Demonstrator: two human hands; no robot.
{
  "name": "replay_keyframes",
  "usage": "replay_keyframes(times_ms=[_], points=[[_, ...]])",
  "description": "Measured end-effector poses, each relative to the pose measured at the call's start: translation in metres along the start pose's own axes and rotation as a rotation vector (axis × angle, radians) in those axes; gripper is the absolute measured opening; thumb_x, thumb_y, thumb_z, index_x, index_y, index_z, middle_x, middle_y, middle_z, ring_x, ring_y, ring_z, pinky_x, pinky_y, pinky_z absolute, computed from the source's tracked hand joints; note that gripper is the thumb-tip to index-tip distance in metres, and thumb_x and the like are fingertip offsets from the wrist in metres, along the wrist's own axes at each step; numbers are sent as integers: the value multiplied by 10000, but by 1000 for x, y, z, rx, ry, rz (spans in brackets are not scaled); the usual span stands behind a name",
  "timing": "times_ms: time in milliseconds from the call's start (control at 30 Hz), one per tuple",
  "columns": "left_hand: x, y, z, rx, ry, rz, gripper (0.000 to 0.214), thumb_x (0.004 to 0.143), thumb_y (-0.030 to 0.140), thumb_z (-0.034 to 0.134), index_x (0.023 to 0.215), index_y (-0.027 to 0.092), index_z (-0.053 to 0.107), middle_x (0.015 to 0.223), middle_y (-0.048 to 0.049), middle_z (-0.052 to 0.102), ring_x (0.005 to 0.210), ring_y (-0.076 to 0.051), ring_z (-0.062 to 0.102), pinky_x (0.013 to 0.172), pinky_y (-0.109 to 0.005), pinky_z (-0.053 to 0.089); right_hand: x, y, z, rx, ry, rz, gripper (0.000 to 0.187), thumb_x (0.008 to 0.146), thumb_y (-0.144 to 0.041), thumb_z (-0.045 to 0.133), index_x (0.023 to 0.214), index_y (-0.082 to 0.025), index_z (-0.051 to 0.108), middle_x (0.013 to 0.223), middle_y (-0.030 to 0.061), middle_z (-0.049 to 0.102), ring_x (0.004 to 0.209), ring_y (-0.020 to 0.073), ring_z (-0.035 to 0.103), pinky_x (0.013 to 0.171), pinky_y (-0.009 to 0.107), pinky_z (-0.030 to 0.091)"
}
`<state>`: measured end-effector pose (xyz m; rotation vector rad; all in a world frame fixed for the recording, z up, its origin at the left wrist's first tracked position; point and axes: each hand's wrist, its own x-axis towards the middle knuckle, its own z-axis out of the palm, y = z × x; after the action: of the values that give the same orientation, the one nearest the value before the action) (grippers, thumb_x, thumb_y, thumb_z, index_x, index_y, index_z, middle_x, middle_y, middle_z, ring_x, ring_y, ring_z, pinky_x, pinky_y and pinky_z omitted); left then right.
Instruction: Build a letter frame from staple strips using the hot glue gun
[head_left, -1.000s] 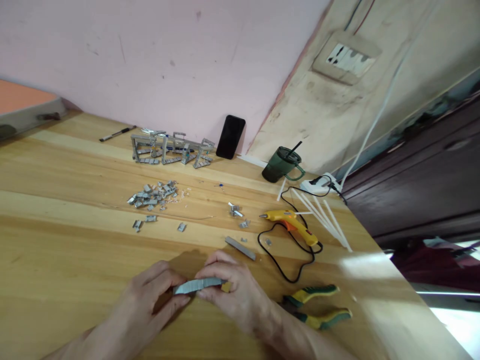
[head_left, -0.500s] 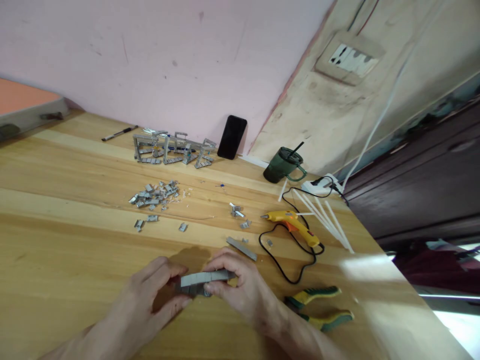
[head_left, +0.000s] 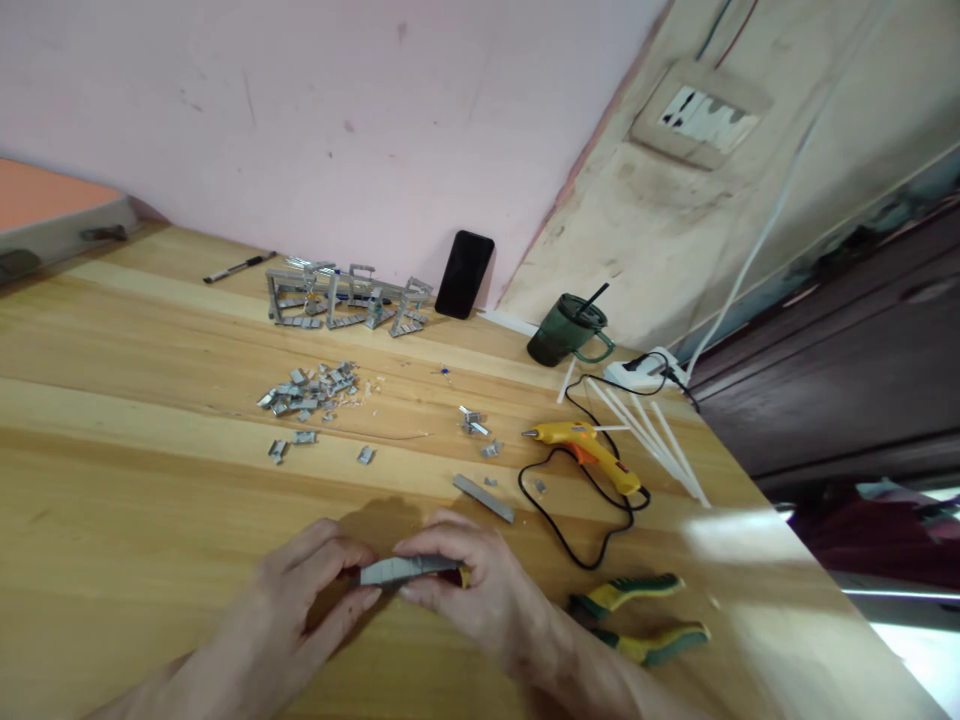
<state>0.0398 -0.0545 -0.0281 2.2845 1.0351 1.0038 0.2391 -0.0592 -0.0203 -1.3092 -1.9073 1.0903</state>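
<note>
Both my hands hold one grey strip of staples [head_left: 405, 569] just above the wooden table [head_left: 150, 500]. My left hand [head_left: 307, 590] pinches its left end with thumb and fingers. My right hand [head_left: 472, 590] grips its right end, fingers curled over the top. The strip lies nearly level between them. A second grey staple strip [head_left: 483, 497] lies on the table just beyond my right hand.
A heap of small staple pieces [head_left: 309, 388] and a staple-built structure [head_left: 345, 297] sit farther back. A yellow glue gun [head_left: 581, 445] with black cord, white glue sticks [head_left: 652, 435], yellow-green pliers [head_left: 637, 615], a green mug [head_left: 564, 330], a black phone [head_left: 463, 274] and a pen [head_left: 238, 266] are around.
Half a second ago the strip was tilted up and raised slightly; it now sits lower and flatter between my fingers. Both hands stayed in the same spot.
</note>
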Motion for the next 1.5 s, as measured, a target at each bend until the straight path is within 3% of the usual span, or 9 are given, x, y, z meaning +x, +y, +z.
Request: replay_keyframes(times_ms=[567, 933, 1233, 1500], points=[[-7, -2, 7, -45, -8, -30, 90, 882, 289, 509, 875, 261, 595, 683, 32, 627, 574, -109, 617, 521, -178, 499, 0, -1, 4, 24, 8, -12, 101, 738, -226, 674, 822, -235, 730, 681, -23, 528, 647, 109, 514, 584, 214, 402], [-11, -6, 14, -65, 19, -44, 117, 890, 298, 494, 853, 252, 595, 687, 30, 628, 584, -110, 617, 535, -186, 503, 3, -5, 2, 22, -38, 29, 129, 729, -163, 677, 820, -236, 733, 698, -30, 520, 647, 98, 506, 579, 203, 388], [-2, -5, 7, -12, 56, -52, 137, 865, 356, 526, 835, 253, 612, 655, 34, 641, 547, -111, 626, 497, -173, 511, 5, 0, 3, -12, 21, 47, 262, 651, -147, 714, 900, -226, 690, 775, -11, 595, 684, 118, 548, 620, 224, 436], [-10, -11, 13, -64, -3, -27, 107, 860, 238, 523, 938, 251, 595, 741, 10, 635, 631, -117, 623, 562, -192, 517, 3, 2, 2, -31, 27, 58, 299, 644, -134, 709, 929, -216, 673, 804, 1, 620, 738, 143, 571, 686, 257, 451]])
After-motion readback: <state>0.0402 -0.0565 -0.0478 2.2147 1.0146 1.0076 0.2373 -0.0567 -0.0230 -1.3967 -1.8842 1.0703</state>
